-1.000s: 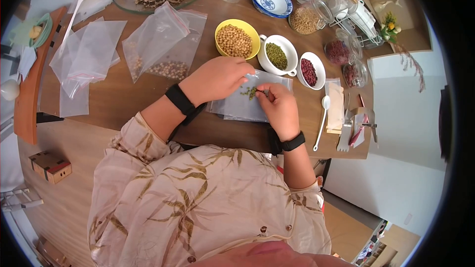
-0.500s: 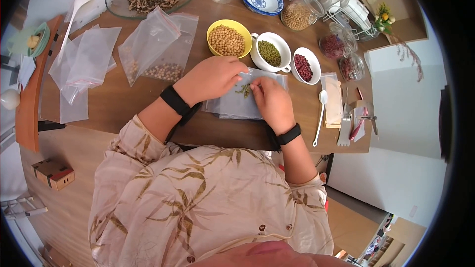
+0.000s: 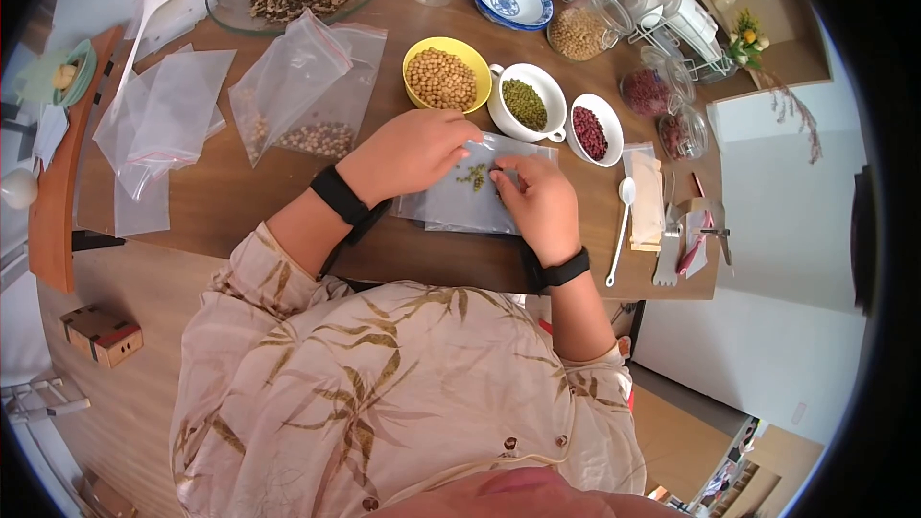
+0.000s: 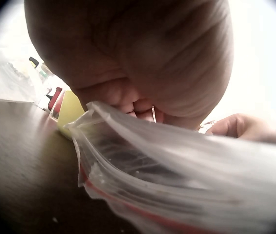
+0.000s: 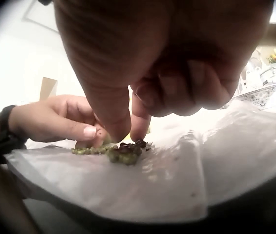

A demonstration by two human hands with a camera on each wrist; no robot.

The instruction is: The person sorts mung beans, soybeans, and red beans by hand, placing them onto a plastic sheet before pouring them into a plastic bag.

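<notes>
A flat clear zip bag [image 3: 451,201] lies before the person, with a small pile of green beans [image 3: 472,176] on it. In the right wrist view, dark red beans [image 5: 132,145] sit among the green ones. The right hand [image 3: 540,201] is over the bag's right part, its thumb and index fingertip pinching at the dark red beans while the other fingers curl in. My left hand [image 3: 408,153] is at the bag's upper left, fingers loosely bent, thumb near the green beans. Below its palm, the left wrist view shows a bag's red-striped edge [image 4: 128,197].
Just behind the hands stand a yellow bowl [image 3: 406,86] of chickpeas, a white two-handled bowl [image 3: 556,101] of green beans and a white bowl [image 3: 614,120] of red beans. More plastic bags [image 3: 182,105] lie left. A white spoon [image 3: 619,235] and glass jars [image 3: 683,132] are right.
The right hand shifts left, then slightly back right beside the green pile, which shows more fully now. The left hand keeps its place on the bag. The head view has tilted a little.
</notes>
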